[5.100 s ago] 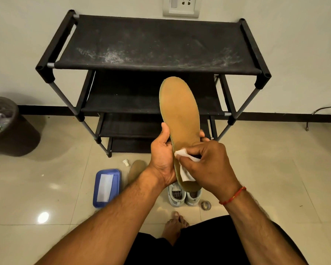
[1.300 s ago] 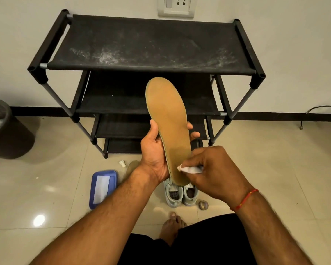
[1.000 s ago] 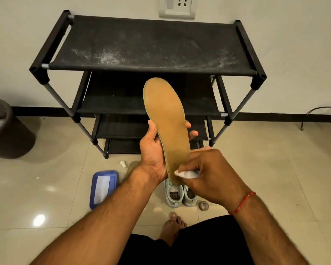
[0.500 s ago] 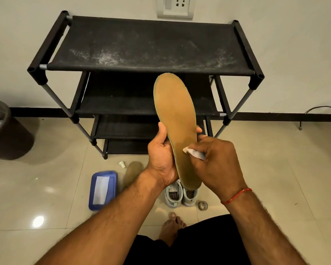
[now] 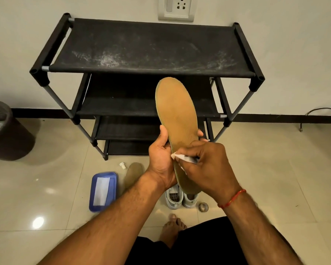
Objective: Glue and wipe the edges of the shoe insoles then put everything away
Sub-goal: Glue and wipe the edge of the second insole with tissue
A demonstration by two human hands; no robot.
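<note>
before the shoe rack, a tan insole is gripped by the left hand; a white wipe is pinched against its edge by the right hand.

Bare forearms; red thread bracelet on right wrist; black shorts; bare foot.

From where I stand, the right hand covers most of the wipe; only a white corner shows at the edge of the insole. The pale shoes sit half behind that insole. A second insole slips behind the left hand and its wrist. The dark bin is cut off by the left edge. The small white thing on the floor is too small to name.
</note>
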